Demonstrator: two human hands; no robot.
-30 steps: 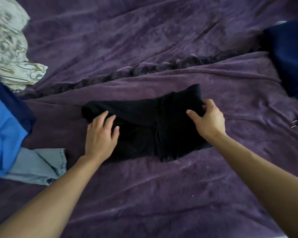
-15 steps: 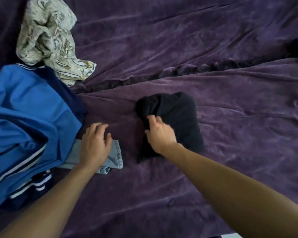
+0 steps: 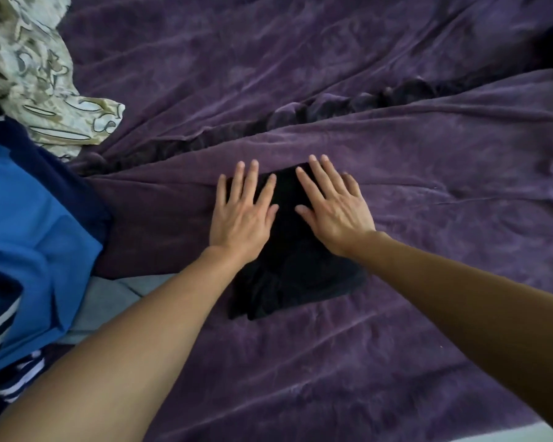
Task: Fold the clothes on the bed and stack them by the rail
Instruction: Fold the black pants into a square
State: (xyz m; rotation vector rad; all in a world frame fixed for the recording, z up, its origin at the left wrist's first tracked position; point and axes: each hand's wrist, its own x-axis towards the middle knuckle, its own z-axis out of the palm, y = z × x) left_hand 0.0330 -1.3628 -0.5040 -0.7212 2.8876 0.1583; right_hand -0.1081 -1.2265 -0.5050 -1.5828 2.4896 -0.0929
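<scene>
Head view: left hand (image 3: pixel 241 215) and right hand (image 3: pixel 334 212), fingers straight and spread, press flat on folded black garment (image 3: pixel 296 272) on purple blanket (image 3: pixel 428 186).

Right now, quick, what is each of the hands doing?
Left hand: open, flat on the folded black garment.
Right hand: open, flat on the same garment.

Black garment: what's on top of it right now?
Left hand and right hand lie flat on the black garment, over its far half. Near half bare; cloth beneath the palms is hidden.
</scene>
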